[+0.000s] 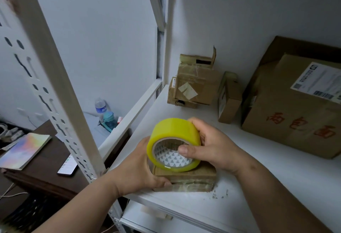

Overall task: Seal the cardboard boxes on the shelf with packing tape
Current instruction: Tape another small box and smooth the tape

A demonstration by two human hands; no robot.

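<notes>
a dark brown table is standing left of the white rack, beyond a slotted upright post. a notebook with an iridescent cover is lying on the table, and a white phone-like slab is lying just beside it, partly hidden by the post. farther back, a clear water bottle with a blue label is standing upright, touching or just beside a teal bottle. white cables are lying at the far left edge.
</notes>
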